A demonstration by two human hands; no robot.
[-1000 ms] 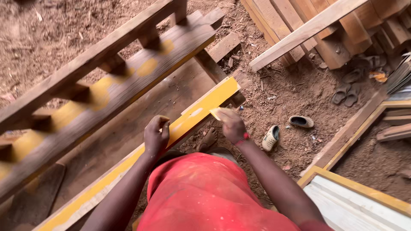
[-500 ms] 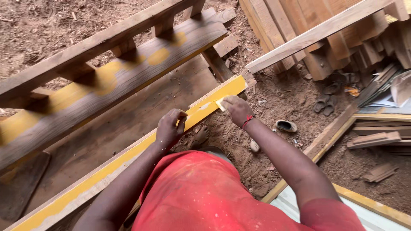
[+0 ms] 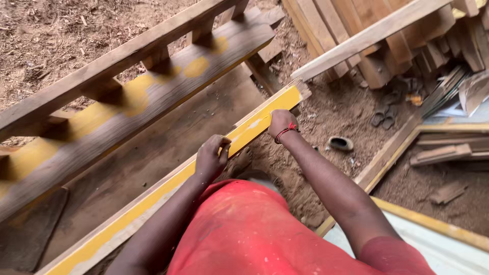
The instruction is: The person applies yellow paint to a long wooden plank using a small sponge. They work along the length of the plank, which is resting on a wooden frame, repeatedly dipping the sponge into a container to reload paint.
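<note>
Long wooden board point(image 3: 153, 196) with yellow-coated edge lay diagonally from 7 to 1 o'clock on the work surface point(image 3: 153, 147); left hand point(image 3: 213, 157) clamped over the edge near mid-length, fingers curled and pressed together on the wood. Right hand point(image 3: 281, 122) pressed on the yellow face toward the 1 o'clock end, fingers closed over something not discernible beneath the palm. Judged well along: yellow nearly continuous, one pale patch point(image 3: 254, 124) just beside right hand, paler streaks toward 7 o'clock remaining.
</note>
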